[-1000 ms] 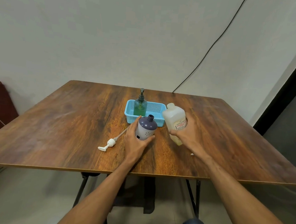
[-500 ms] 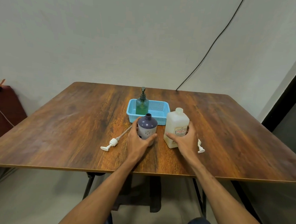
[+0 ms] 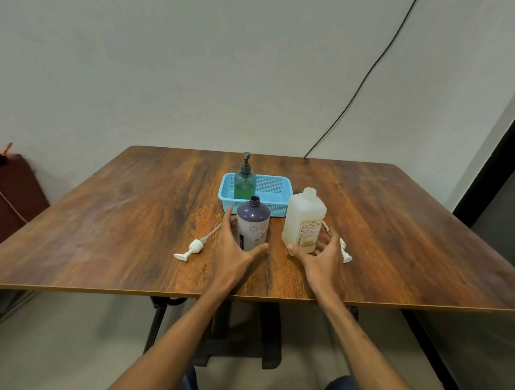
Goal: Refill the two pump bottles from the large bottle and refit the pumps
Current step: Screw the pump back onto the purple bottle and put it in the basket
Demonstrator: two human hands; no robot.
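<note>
A purple pump bottle [image 3: 253,224] stands upright on the table with its neck uncapped, and my left hand [image 3: 235,250] is wrapped around its lower left side. The large white bottle [image 3: 304,221], uncapped, stands upright to its right. My right hand [image 3: 321,256] sits at its base with fingers spread, thumb touching the lower corner. One white pump [image 3: 192,248] with its tube lies left of my left hand. A second white pump [image 3: 345,253] lies just right of my right hand. A green pump bottle [image 3: 245,183], pump fitted, stands in the blue basket [image 3: 273,189].
The wooden table [image 3: 115,217] reaches to the wall behind. The basket sits right behind the two bottles. A dark red seat [image 3: 5,199] is at the far left, a black cable [image 3: 360,81] runs down the wall, and a dark door frame [image 3: 496,165] is at right.
The large bottle, tilted off the table a second ago, now stands upright. My right hand's fingers have loosened and spread from it. My left hand stays on the purple bottle.
</note>
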